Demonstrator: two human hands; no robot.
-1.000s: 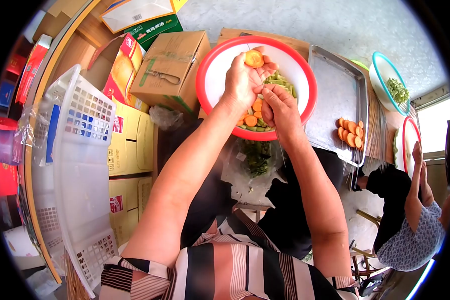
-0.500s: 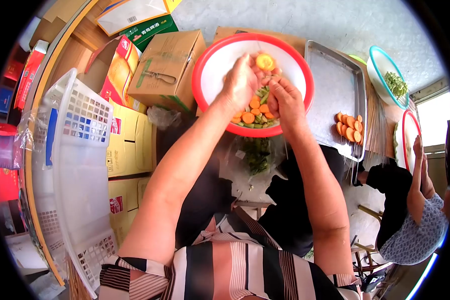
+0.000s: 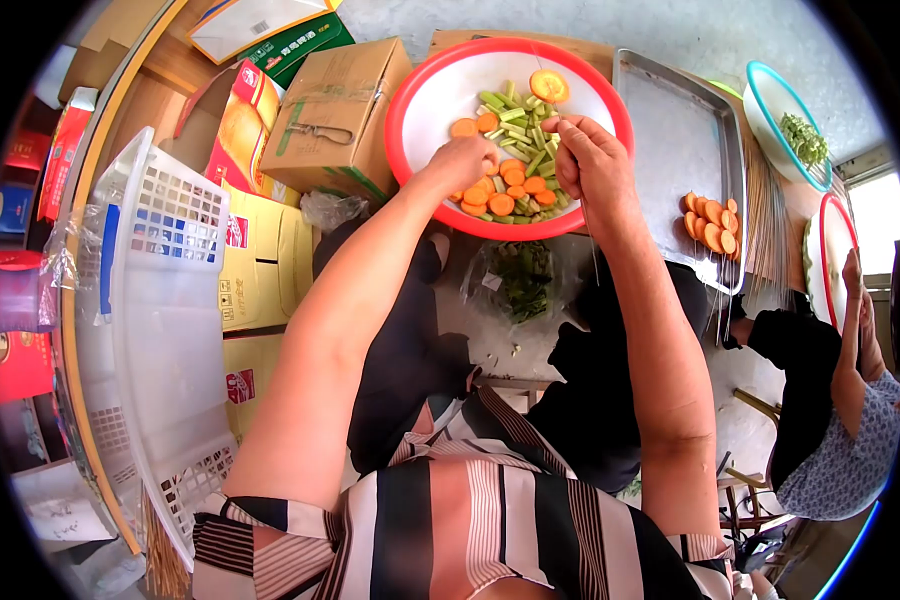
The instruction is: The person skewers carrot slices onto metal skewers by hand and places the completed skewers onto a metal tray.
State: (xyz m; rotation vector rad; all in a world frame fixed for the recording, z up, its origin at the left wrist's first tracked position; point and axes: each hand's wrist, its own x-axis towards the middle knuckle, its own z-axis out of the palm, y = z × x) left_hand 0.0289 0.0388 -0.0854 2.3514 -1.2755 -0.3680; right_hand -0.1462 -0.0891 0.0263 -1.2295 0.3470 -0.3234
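My right hand [image 3: 592, 165] is over the right side of a white basin [image 3: 425, 110] with a red rim, pinching a thin metal skewer [image 3: 594, 250]. Beyond its fingertips an orange carrot slice [image 3: 549, 86] appears on the skewer, whose lower end sticks out below the hand. My left hand [image 3: 462, 166] reaches into the basin's left side, fingers bunched at the carrot slices [image 3: 500, 204]; what they hold, if anything, is hidden. Cut green stalk pieces [image 3: 518, 125] lie beside the slices in the basin.
To the right, a metal tray [image 3: 670, 150] carries skewered carrot slices [image 3: 711, 222]. Bare skewers [image 3: 767, 220] lie beyond it, near a teal-rimmed basin [image 3: 765, 110] of greens. Another person [image 3: 840, 440] sits at right. Cardboard boxes [image 3: 325, 110] and a white plastic basket [image 3: 170, 330] stand left.
My hands were together over the basin around the carrot slice. My left hand has moved away left and down to the loose slices; my right hand keeps the skewer at the right.
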